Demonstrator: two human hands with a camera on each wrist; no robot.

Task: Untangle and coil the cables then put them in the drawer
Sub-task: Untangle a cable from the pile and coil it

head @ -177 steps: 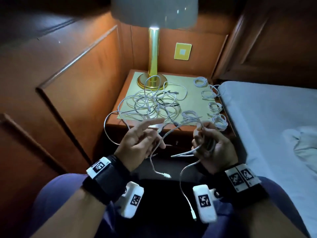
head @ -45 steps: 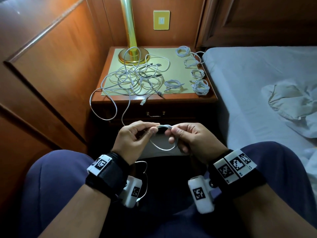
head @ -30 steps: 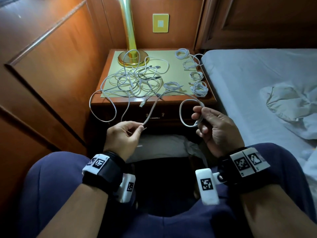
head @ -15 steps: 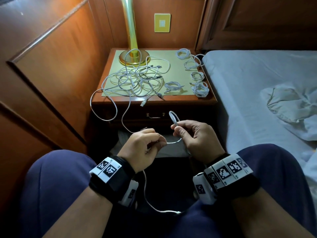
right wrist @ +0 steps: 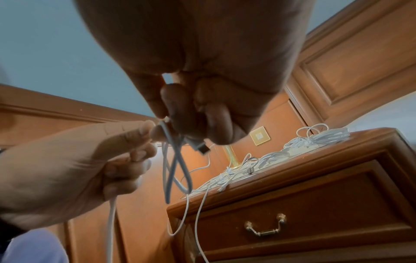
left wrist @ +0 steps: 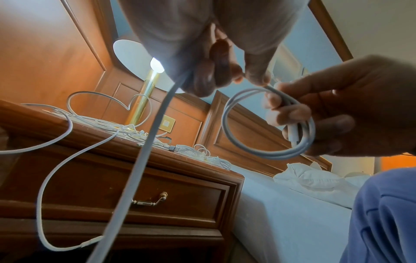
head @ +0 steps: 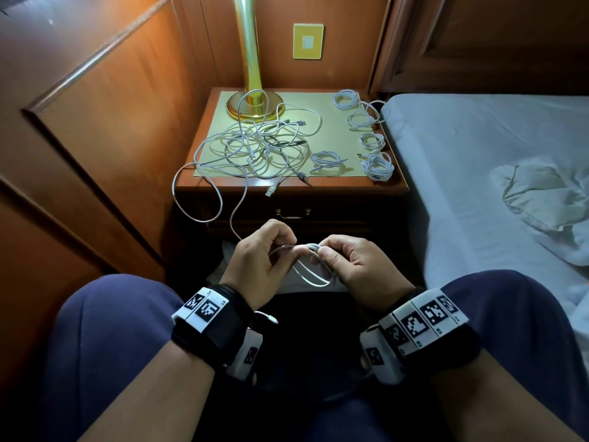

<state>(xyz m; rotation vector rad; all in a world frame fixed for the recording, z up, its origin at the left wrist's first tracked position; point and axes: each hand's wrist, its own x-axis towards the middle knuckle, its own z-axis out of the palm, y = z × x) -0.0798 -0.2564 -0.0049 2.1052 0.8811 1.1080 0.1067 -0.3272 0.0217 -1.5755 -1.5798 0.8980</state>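
Over my lap, my right hand [head: 323,252] pinches a small coil of white cable [head: 314,274] that hangs between both hands. Beside it my left hand [head: 287,245] pinches the same cable where it runs into the coil. In the left wrist view the coil [left wrist: 268,124] shows two or three turns with a plug tucked under the right hand's fingers [left wrist: 290,110]. The cable's free run [left wrist: 146,142] drops from my left hand. A tangle of white cables [head: 255,148] lies on the nightstand [head: 318,186]. The drawer [head: 291,215] below is shut.
Several coiled cables [head: 377,162] lie along the nightstand's right side, one more [head: 328,159] near the middle. A brass lamp [head: 251,103] stands at the back. Loose cable loops [head: 197,199] hang over the front left edge. A bed [head: 478,186] is on the right, wood panelling on the left.
My hands have come together again. The loop that my right hand held upright now hangs below the hands with another turn, and the cable tail over my lap is shorter.
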